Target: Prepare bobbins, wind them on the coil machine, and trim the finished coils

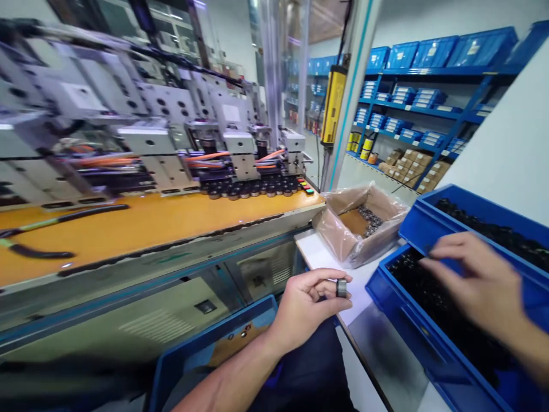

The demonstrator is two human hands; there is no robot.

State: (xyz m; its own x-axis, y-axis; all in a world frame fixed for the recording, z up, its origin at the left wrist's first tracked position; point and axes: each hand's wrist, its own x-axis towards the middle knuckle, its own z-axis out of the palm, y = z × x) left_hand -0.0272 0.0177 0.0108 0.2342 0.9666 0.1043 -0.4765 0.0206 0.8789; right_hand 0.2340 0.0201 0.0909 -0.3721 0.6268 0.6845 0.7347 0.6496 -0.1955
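My left hand (306, 300) pinches a small grey metal ring (341, 288) with a dark edge between thumb and fingers, held over the front of the white side table (358, 297). To the right, my right hand (482, 277) is above the nearer blue bin (422, 337), which holds many small black parts (418, 280). Its thumb and fingers come together in a pinch, and motion blurs it; whatever sits between the fingertips cannot be made out. Behind that bin stands another blue bin (422, 220) with more black parts.
A plastic-lined cardboard box (338, 237) of small metal pieces sits beyond my left hand. On the orange machine bench (171, 220), rows of round black-and-metal parts (253, 187) lie below the machine heads (240, 143). A blue tray (171, 360) is low at left; stocked shelves (424, 109) stand behind.
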